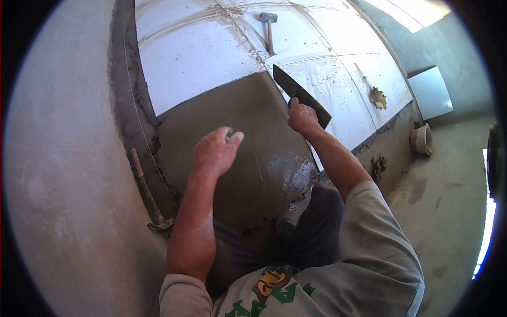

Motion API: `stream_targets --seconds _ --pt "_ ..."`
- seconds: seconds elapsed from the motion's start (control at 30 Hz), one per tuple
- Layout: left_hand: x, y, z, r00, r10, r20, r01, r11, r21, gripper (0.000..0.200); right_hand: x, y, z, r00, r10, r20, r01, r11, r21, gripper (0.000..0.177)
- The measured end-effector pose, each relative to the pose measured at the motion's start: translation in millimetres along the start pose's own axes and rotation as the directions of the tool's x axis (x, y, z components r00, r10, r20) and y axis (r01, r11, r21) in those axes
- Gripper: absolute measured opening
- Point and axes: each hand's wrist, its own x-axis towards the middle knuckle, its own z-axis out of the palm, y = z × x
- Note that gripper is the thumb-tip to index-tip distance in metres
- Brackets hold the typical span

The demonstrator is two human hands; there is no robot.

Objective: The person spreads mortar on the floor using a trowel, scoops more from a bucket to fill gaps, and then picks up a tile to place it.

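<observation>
My right hand [303,116] is closed round the handle of a rectangular plastering trowel [317,109]. Its dark blade slants over the edge where wet mortar [222,113] meets the white tiles [185,63]. Above the mortar is my left hand [216,150], loosely curled with the thumb apart and nothing visible in it. The mortar bed looks smooth and grey, with a wet, shiny patch near my knee.
A mallet [269,37] lies on the tiles, and a yellowish lump [377,99] sits farther right. A hammer [145,182] rests by the left wall beside a stretched string [138,113]. A bucket [422,140] and a loose tile [430,92] are at the right.
</observation>
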Motion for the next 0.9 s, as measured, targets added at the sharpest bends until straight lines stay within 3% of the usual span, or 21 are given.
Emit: stream_targets --seconds 0.1,0.47,0.57,0.67,0.73,0.9 --pt "-9 6 3 0.996 0.087 0.036 -0.087 0.996 0.015 0.049 30 -13 18 0.995 0.013 -0.099 -0.013 1.000 0.002 0.025" --pt "-25 -13 -11 0.996 0.092 0.011 -0.091 0.995 -0.026 0.049 85 -35 53 0.977 0.089 -0.196 -0.098 0.995 -0.036 0.025" --pt "-26 -17 -13 0.996 0.078 0.045 -0.076 0.997 -0.033 0.049 76 -38 54 0.987 0.095 -0.127 -0.100 0.995 -0.030 0.027" --pt "-23 -23 -16 0.996 0.061 0.071 -0.058 0.998 -0.036 0.050 55 -25 67 0.993 0.068 -0.102 -0.082 0.986 -0.147 0.033" --pt "-21 -29 -19 0.996 0.047 0.070 -0.044 0.998 -0.049 0.050 18 -4 76 1.000 0.025 -0.018 -0.027 0.995 -0.095 0.042" --pt "-12 -41 -22 0.998 0.004 0.067 0.000 0.998 -0.064 0.051 -115 53 91 0.960 0.156 0.231 -0.156 0.988 -0.020 0.053"
